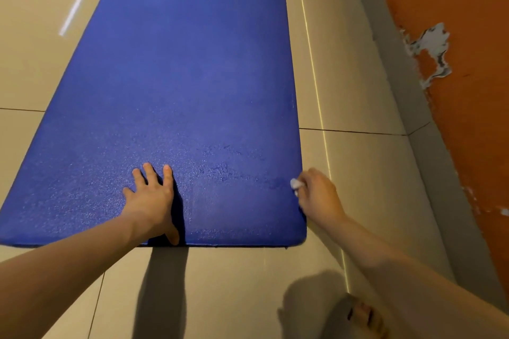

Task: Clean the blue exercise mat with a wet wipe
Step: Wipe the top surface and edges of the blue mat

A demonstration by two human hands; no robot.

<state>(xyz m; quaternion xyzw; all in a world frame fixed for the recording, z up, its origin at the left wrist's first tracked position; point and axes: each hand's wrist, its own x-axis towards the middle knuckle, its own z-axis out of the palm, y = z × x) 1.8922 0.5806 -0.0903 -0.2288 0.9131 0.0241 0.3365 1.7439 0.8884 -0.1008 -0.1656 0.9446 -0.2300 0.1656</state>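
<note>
Left hand [151, 195] flat on mat [179, 63]; right hand [316, 195] pinches wipe [295, 183] at edge. Damp patch near end (apparently); far length unwiped.

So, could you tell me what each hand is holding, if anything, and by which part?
The right hand pinches a bunched wipe; which part of it cannot be told. The left hand rests flat on the mat, holding nothing.
</note>
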